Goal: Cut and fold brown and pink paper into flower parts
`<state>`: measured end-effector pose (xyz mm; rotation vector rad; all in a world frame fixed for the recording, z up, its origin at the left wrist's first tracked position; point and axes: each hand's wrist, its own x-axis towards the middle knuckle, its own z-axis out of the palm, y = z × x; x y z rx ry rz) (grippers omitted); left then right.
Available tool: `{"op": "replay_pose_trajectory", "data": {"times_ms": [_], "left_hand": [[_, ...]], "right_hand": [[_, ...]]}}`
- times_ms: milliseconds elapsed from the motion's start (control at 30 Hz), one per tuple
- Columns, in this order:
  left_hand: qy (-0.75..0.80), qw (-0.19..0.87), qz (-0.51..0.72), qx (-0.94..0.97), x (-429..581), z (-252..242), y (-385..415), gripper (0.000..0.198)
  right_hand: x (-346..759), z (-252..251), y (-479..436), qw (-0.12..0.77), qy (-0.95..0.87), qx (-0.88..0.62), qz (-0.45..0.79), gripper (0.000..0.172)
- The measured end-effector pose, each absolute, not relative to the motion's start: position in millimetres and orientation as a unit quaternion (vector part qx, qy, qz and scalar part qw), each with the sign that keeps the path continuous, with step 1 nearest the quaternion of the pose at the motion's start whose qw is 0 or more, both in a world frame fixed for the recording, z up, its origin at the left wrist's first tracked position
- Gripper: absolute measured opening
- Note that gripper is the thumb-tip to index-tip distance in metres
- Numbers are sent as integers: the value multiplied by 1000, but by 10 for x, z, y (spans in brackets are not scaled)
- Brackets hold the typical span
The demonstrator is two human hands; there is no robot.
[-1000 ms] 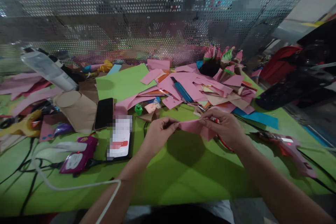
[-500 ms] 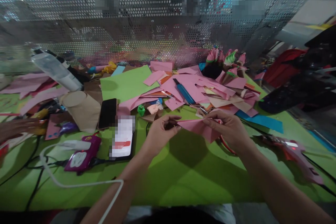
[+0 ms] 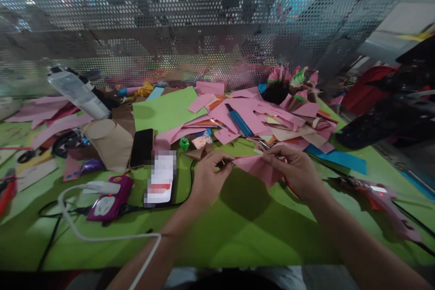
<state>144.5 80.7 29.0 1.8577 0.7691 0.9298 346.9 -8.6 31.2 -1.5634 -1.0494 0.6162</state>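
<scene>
A folded piece of pink paper or craft foam (image 3: 260, 170) hangs above the green tabletop between both hands, its point facing left. My left hand (image 3: 211, 173) is closed, thumb and fingers pinching its left tip. My right hand (image 3: 295, 167) grips the wider right side, thumb on the near face. Below the right palm curves a red loop (image 3: 291, 187), like a scissor handle; I cannot tell whether the hand holds it. A blue cutter knife (image 3: 239, 120) lies on the pink sheets (image 3: 217, 118) beyond the hands.
Right of my right arm lies a pink glue gun (image 3: 385, 204) with a cord. To the left are a phone with a lit screen (image 3: 160, 176), a dark phone (image 3: 142, 148), a purple power strip (image 3: 110, 199) and a brown paper cone (image 3: 110, 145). A perforated metal panel (image 3: 190, 50) stands behind.
My left fingers have closed into a pinch on the pink piece's tip. Another person's hand at the left edge has gone out of view. The view has shifted slightly.
</scene>
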Motion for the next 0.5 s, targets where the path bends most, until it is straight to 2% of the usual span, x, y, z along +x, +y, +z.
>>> {"op": "replay_pose_trajectory", "data": {"times_ms": [300, 400, 500], "left_hand": [[363, 601, 311, 641, 1486, 217, 872, 8], [377, 577, 346, 637, 1466, 234, 884, 15], [369, 493, 365, 698, 1439, 292, 860, 19]], "right_hand": [[3469, 280, -137, 541, -504, -644, 196, 20], [3482, 248, -147, 533, -521, -646, 167, 18], [3484, 239, -153, 520, -532, -649, 159, 19]]}}
